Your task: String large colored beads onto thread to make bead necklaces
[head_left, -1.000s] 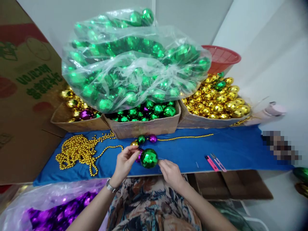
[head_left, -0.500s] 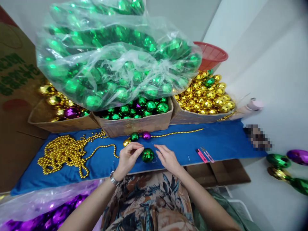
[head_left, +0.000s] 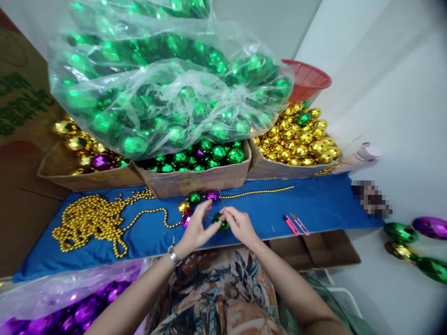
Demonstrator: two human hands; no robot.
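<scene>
In the head view my right hand [head_left: 239, 223] is closed in a pinch on a thin thread, part of which rises above the fingertips. A shiny green ball [head_left: 223, 226] sits on the blue cloth just behind and below those fingertips, partly hidden. My left hand [head_left: 197, 228] is open, thumb and fingers spread, left of that ball and holding nothing I can see. Past its fingers lie a gold ball [head_left: 183, 206], another green ball [head_left: 194, 197] and a purple ball [head_left: 212, 195] in a curve. A second purple ball [head_left: 187, 219] shows beside the left hand.
A gold bead chain [head_left: 84, 221] is heaped at left on the blue cloth [head_left: 251, 214]. A pink cutter [head_left: 291, 225] and small snips [head_left: 302, 225] lie at right. Behind stand cardboard boxes [head_left: 195, 181] of balls, under a large plastic bag [head_left: 167, 93] of green balls.
My left hand has opened from a pinch and turned, uncovering a purple ball. My right hand has moved left and closed on the thread, in front of the green ball.
</scene>
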